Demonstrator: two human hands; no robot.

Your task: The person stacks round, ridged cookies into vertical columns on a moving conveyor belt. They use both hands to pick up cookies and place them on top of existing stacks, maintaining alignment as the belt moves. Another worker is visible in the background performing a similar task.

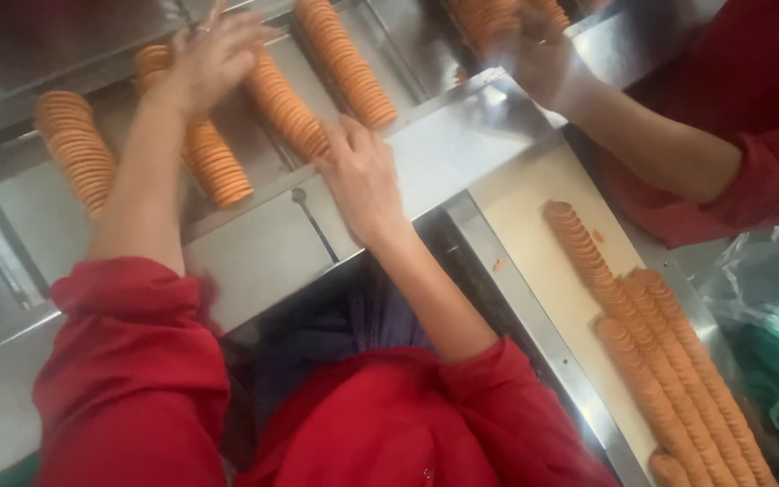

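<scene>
Left hand fingers spread, pressed flat on top end of biscuit row in steel channel; nothing gripped. Right hand open, fingers against lower end of same row, row bracketed between both hands. Second row just below left hand, third row farther out past left forearm, fourth beyond right hand. Co-worker's hand (blurred) at stack across channel. Tray right of right forearm, biscuit rows on it.
</scene>
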